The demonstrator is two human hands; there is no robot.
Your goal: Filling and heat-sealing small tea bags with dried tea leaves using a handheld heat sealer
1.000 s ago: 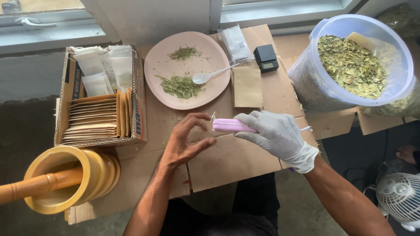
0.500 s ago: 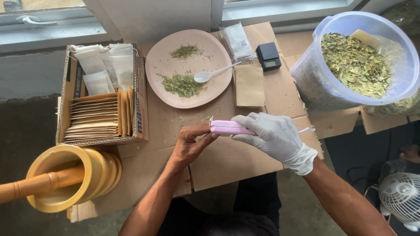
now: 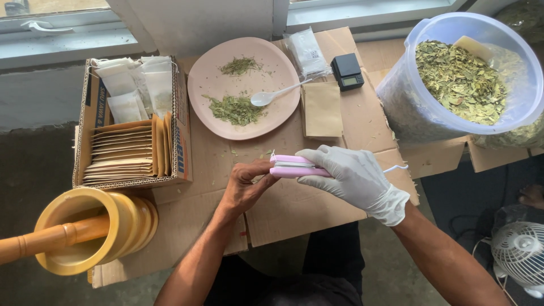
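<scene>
My right hand, in a white glove, grips a small pink hand-held sealer with a thin white cord trailing to the right. My bare left hand is curled right at the sealer's left end, fingertips touching it; whatever they pinch there is hidden. Both hands hover over flattened brown cardboard. Just beyond them lies a pink plate with two small heaps of dried green leaf and a white plastic spoon.
A cardboard box of brown and white sachets stands at left, a yellow mortar with wooden pestle below it. A brown pouch, small black scale and clear packet lie beyond. A big tub of dried leaves is right; a fan lower right.
My left hand has closed from spread fingers and slid in against the sealer's left end. The gloved right hand has kept hold of the sealer, barely moving.
</scene>
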